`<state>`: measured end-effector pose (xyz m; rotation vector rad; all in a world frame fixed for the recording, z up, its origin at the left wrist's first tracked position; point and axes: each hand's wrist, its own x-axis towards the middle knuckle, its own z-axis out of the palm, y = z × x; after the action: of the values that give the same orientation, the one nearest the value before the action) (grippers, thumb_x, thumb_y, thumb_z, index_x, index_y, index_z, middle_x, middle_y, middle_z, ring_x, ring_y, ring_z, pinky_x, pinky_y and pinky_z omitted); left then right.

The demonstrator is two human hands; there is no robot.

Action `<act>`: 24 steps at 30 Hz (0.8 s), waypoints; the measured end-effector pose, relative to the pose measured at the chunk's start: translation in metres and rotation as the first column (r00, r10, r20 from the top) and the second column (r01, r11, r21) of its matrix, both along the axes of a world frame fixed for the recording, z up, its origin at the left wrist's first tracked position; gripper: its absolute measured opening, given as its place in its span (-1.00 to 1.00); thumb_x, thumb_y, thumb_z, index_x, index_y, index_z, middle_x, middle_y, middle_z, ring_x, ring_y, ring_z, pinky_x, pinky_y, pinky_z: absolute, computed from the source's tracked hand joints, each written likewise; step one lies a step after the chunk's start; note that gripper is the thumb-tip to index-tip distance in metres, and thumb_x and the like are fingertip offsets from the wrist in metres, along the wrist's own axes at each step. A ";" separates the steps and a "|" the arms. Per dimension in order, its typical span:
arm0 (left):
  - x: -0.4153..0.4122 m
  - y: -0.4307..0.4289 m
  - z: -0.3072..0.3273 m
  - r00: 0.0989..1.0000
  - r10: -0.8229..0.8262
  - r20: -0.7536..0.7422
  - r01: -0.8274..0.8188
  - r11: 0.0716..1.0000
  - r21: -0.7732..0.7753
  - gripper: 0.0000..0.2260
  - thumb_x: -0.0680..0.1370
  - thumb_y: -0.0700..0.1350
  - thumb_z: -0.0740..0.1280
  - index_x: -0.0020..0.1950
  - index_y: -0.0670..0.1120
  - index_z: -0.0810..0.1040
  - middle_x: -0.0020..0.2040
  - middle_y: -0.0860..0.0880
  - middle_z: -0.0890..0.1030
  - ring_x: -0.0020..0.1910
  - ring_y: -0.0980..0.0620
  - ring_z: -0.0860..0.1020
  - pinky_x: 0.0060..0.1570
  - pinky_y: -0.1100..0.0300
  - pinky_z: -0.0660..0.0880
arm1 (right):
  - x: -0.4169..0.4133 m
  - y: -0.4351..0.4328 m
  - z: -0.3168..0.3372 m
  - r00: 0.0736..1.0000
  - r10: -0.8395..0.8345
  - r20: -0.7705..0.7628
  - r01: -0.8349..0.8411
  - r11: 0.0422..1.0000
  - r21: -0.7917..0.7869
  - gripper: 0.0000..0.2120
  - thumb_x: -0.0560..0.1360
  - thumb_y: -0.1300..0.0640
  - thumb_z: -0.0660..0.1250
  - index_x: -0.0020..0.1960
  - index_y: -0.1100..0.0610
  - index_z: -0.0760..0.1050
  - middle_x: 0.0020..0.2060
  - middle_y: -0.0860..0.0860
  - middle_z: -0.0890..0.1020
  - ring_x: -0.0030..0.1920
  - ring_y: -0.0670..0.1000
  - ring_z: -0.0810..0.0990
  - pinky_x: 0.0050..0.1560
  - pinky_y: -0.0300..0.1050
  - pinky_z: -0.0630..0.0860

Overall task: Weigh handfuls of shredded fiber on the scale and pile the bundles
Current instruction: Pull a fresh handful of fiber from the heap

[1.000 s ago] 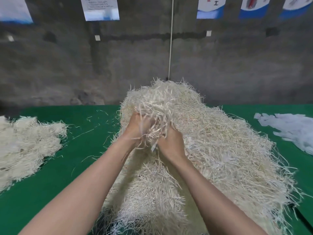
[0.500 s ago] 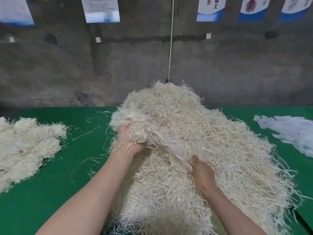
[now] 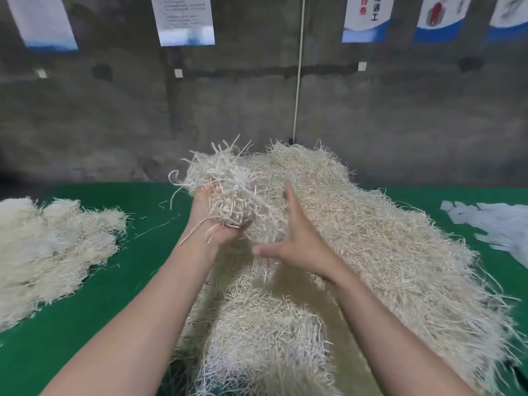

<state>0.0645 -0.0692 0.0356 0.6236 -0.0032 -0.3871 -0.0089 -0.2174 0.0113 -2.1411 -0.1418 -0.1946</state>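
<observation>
Handful (image 3: pixel 225 184) now lifted off heap (image 3: pixel 385 252), gripped by left hand (image 3: pixel 217 227); right hand (image 3: pixel 297 244) pulled from heap, fingers (image 3: pixel 289 195) spread open, probably to steady bundle.

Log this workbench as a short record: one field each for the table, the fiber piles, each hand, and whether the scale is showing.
Table: green cover, loose strands scattered on it
Big heap: shredded fiber, middle of the table
Smaller pile: left side, apart from the big heap
White strips: far right
Left hand: palm up, holds a handful of fiber
Right hand: open, fingers spread, beside the handful, holding nothing
Scale: not in view
</observation>
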 end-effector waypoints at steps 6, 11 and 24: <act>-0.018 0.016 -0.009 0.812 -0.542 0.215 -0.030 0.330 0.943 -0.60 0.61 -0.12 0.18 0.45 -0.12 0.27 0.44 -0.14 0.32 0.40 -0.09 0.33 0.40 -0.02 0.25 | 0.030 0.008 -0.020 0.948 -0.317 0.029 0.318 0.947 -0.044 -0.77 0.55 0.43 0.11 -0.15 0.24 0.49 -0.20 -0.04 0.49 -0.24 -0.04 0.49 -0.24 -0.19 0.54; -0.015 0.012 -0.041 0.659 -0.753 0.006 -0.360 -0.308 0.880 -0.76 0.56 -0.16 0.22 0.17 -0.23 0.51 0.01 -0.04 0.58 -0.19 0.09 0.45 -0.18 0.37 0.41 | 0.030 0.019 -0.020 0.983 -0.180 0.022 0.181 0.976 -0.118 -0.64 0.51 0.44 0.12 0.21 0.19 0.49 0.15 0.02 0.53 -0.06 0.01 0.57 -0.07 -0.09 0.58; -0.042 0.001 -0.067 0.983 0.088 -0.162 -0.062 0.985 0.161 -0.78 0.60 -0.16 0.15 0.08 -0.27 0.50 -0.13 -0.25 0.65 -0.16 -0.15 0.66 -0.13 0.03 0.61 | -0.002 0.018 -0.103 0.939 -0.017 0.344 0.124 0.948 -0.293 -0.44 0.61 0.07 0.10 0.52 -0.10 -0.09 0.48 -0.13 -0.06 0.44 -0.18 -0.15 0.46 -0.17 -0.14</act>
<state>0.0229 -0.0678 -0.0316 0.7408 0.2133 -0.3682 -0.0106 -0.1998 -0.0916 -2.4133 -0.3118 -0.6209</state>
